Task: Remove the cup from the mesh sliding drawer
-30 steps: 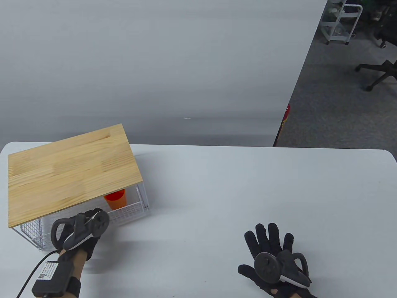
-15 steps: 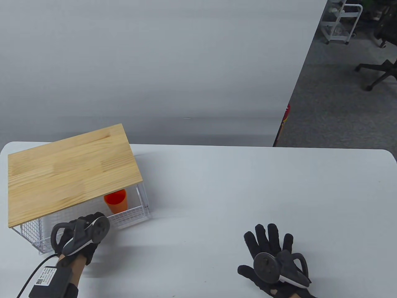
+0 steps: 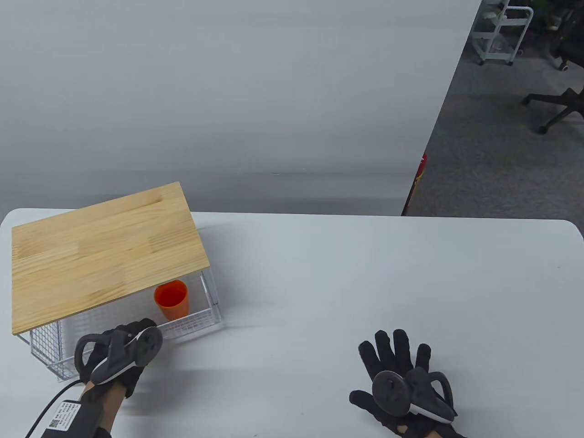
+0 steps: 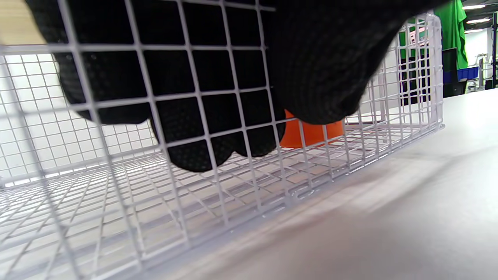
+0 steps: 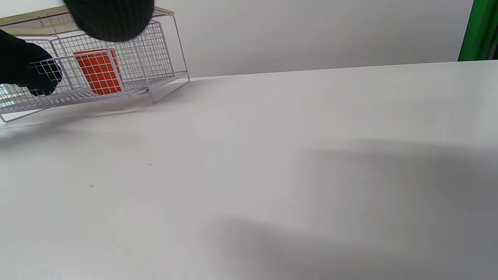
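An orange cup (image 3: 171, 299) stands upright in the right part of the white mesh drawer (image 3: 194, 320), which sticks out from under a wooden top (image 3: 100, 251). My left hand (image 3: 134, 329) grips the drawer's front wall just left of the cup. In the left wrist view its fingers (image 4: 202, 116) hook inside the mesh (image 4: 389, 116), with the cup (image 4: 311, 132) behind them. My right hand (image 3: 393, 351) rests flat on the table with fingers spread, far right of the drawer. The right wrist view shows the cup (image 5: 99, 72) in the drawer (image 5: 155, 50).
The white table (image 3: 319, 273) stretches between the drawer and my right hand. A grey partition wall (image 3: 228, 91) stands behind the table. Office chairs (image 3: 556, 105) and a cart (image 3: 499, 32) stand on the floor at far right.
My left hand has pulled the drawer front toward the near edge. The cup has come out from under the wooden top and now shows its whole rim. The right hand has not moved.
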Tool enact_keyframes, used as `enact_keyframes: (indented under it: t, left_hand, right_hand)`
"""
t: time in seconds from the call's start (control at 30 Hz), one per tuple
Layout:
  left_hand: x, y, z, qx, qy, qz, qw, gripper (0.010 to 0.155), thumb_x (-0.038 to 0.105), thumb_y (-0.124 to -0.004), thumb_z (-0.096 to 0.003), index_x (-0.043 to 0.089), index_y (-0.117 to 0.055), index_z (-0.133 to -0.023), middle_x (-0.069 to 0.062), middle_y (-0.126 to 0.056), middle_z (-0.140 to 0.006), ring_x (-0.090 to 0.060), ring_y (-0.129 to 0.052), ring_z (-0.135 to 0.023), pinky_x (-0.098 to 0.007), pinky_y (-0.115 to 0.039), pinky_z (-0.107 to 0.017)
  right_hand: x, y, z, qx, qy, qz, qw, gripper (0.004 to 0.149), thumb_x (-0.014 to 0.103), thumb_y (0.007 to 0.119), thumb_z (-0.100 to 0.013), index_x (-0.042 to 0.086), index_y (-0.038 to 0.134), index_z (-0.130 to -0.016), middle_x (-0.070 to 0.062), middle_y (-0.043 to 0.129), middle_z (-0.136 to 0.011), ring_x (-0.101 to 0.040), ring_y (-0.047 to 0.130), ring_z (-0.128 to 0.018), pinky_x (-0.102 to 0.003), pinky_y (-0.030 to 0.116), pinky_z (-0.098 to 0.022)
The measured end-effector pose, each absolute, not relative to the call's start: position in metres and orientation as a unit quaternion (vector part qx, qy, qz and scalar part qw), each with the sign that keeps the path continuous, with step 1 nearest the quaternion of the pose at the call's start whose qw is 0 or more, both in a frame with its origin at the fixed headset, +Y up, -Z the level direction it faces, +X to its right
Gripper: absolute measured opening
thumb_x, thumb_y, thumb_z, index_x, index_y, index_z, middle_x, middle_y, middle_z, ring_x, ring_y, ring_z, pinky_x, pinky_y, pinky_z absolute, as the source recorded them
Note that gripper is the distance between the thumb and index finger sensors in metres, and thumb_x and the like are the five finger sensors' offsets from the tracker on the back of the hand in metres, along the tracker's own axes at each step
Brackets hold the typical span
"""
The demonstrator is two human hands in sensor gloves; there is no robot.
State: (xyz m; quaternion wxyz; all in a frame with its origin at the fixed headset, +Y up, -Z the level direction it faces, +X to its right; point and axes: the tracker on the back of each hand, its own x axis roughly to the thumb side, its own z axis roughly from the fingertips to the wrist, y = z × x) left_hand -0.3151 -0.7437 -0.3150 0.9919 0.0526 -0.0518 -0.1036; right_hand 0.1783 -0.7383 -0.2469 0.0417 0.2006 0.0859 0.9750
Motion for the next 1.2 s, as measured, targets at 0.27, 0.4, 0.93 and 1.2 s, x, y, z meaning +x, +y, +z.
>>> enact_keyframes:
  t: [0.27, 0.4, 0.93, 1.2]
  left_hand:
    - [-0.314, -0.746, -0.312, 0.054, -0.059, -0.107, 0.991, 0.03, 0.03, -0.092, -0.0496, 0.02, -0.095, -0.078, -0.003, -0.113, -0.071, -0.03, -0.123, -0.058, -0.05, -0.106, -0.039]
    - [-0.313, -0.747, -0.31, 0.053, -0.061, -0.108, 0.991, 0.03, 0.03, -0.092, -0.0495, 0.02, -0.095, -0.077, -0.003, -0.113, -0.071, -0.024, -0.124, -0.059, -0.049, -0.106, -0.039]
    - [-0.306, -0.745, -0.299, 0.052, -0.073, -0.111, 0.99, 0.03, 0.03, -0.093, -0.0492, 0.02, -0.096, -0.077, -0.002, -0.114, -0.069, -0.023, -0.125, -0.057, -0.048, -0.107, -0.038]
    - [-0.304, -0.746, -0.294, 0.049, -0.078, -0.114, 0.989, 0.03, 0.031, -0.093, -0.0489, 0.02, -0.096, -0.076, -0.002, -0.115, -0.068, -0.023, -0.126, -0.056, -0.047, -0.108, -0.037]
  right_hand:
    - [0.178, -0.738, -0.247, 0.2, 0.086, 0.975, 0.041, 0.09, 0.066, 0.06, -0.05, 0.013, 0.021, -0.112, -0.032, 0.014, -0.117, -0.063, 0.004, -0.097, -0.086, 0.011, -0.056]
    - [0.178, -0.738, -0.247, 0.2, 0.087, 0.975, 0.041, 0.09, 0.066, 0.06, -0.05, 0.013, 0.021, -0.112, -0.032, 0.013, -0.117, -0.063, 0.004, -0.097, -0.086, 0.011, -0.056]
    - [0.176, -0.738, -0.246, 0.207, 0.09, 0.973, 0.042, 0.091, 0.067, 0.059, -0.049, 0.013, 0.021, -0.112, -0.032, 0.013, -0.117, -0.063, 0.003, -0.097, -0.086, 0.01, -0.056]
    - [0.176, -0.738, -0.245, 0.207, 0.089, 0.973, 0.04, 0.091, 0.067, 0.059, -0.049, 0.013, 0.021, -0.112, -0.032, 0.013, -0.117, -0.063, 0.003, -0.097, -0.086, 0.01, -0.056]
